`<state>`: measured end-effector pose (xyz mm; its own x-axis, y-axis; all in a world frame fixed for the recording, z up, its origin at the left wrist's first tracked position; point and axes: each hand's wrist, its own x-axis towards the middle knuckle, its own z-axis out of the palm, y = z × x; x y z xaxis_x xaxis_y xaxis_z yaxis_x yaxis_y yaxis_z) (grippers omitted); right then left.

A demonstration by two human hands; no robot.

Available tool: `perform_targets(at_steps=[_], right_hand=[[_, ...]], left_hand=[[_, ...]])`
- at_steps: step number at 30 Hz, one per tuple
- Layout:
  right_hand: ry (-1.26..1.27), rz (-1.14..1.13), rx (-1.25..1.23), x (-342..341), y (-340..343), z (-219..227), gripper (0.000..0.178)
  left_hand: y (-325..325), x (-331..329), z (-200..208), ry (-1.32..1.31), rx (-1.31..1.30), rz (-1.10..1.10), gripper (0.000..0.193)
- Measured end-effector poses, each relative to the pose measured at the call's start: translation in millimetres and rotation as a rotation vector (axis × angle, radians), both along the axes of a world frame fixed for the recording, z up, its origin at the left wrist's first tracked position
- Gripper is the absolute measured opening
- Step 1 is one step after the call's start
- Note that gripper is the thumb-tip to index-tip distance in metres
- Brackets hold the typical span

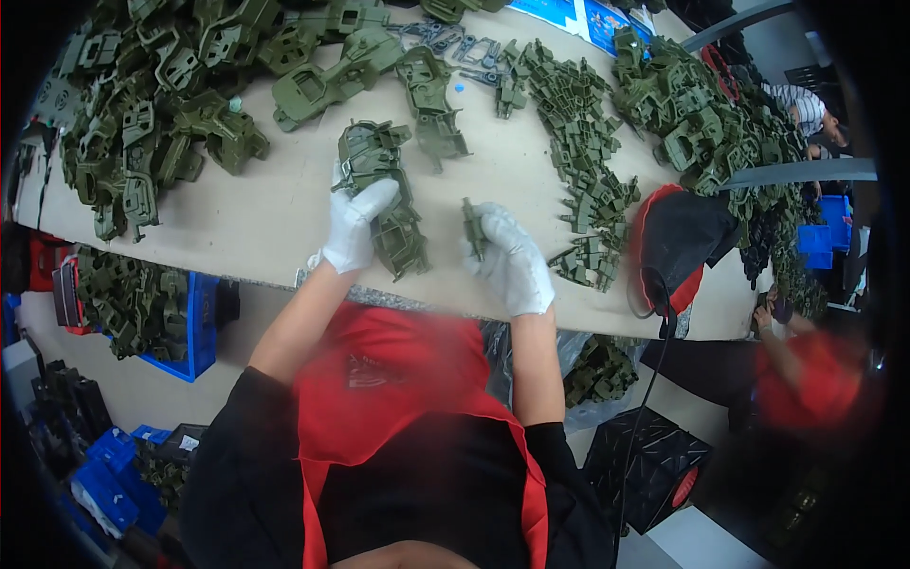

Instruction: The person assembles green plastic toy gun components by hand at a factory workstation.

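Green shell (pixel 397 229) within left fingers (pixel 379 196); small part (pixel 473 230) pinched in right fingers (pixel 494 222).

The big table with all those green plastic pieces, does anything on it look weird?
Maybe two: a soft black-and-red cloth bundle at the right of the beige tabletop, beside hard green plastic parts, and a tiny bright blue bit brighter than any part nearby. Both look out of place.

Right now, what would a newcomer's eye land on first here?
Probably the red apron at lower centre. Above it, over the table, the white-gloved left hand holds a large green shell and the right hand a small green piece. Green parts heap up at the upper left.
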<state>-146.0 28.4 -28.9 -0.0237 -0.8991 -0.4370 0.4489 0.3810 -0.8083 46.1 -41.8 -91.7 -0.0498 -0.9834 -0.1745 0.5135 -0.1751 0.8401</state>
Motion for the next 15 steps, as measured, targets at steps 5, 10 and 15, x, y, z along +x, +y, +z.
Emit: perform_targets(at_steps=[5,10,15], right_hand=[[0.854,0.301,-0.294,22.8,8.2,-8.6,0.038],[1.095,0.245,-0.316,31.5,15.1,-7.6,0.035],[1.360,0.429,-0.263,42.4,9.6,17.9,0.025]], left_hand=[[3.5,4.9,3.5,0.029,0.043,-0.044,0.046],[8.0,3.2,4.4,0.025,-0.040,-0.035,0.054],[15.4,10.0,0.9,-0.068,-0.083,-0.011,0.057]])
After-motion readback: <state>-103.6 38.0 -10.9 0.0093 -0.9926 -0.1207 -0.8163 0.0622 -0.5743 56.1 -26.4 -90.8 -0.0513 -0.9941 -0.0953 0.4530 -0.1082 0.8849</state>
